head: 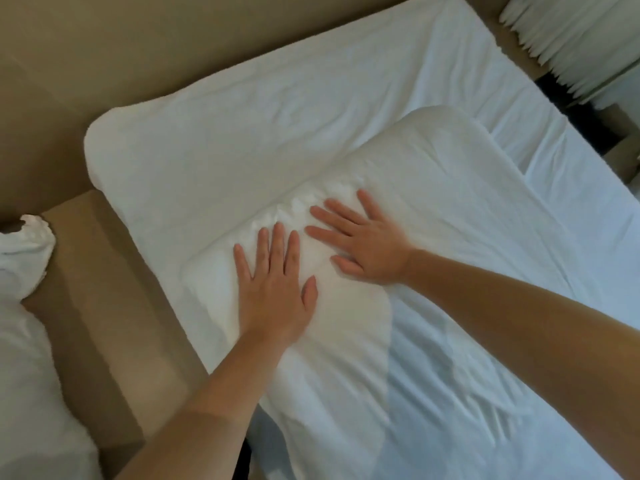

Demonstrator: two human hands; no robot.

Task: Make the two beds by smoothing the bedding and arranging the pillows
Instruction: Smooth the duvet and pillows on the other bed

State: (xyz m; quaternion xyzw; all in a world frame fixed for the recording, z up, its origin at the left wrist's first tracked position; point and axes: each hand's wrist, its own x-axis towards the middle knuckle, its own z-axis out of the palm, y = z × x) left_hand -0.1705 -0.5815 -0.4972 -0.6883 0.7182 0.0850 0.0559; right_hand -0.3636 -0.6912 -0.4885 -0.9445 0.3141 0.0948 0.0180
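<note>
Both hands lie flat on the front pillow [433, 174], palms down and nothing gripped; the left hand [273, 285] has its fingers straight and a little spread, pointing up the bed, and the right hand [369, 245] sits just beside it, fingers straight and fanned towards the left, the two hands close but not touching; the cloth bunches into small creases just past the fingertips of both, along the pillow's far edge; beyond those creases a second pillow, the back pillow [225, 133], lies longer and flatter, with the front pillow overlapping its near side; past that again, well beyond the fingers, rises the tan headboard [104, 46]; to the right of the right hand's fingers the white sheet [554, 244] runs off smooth towards the bed's far side, with softer folds nearer the wrists; to the left of the left hand's little finger a tan ledge [97, 289] separates this bed from rumpled white bedding [24, 341] at the picture's left edge; far off to the upper right hangs pleated white fabric [571, 39], what it belongs to I cannot tell.
</note>
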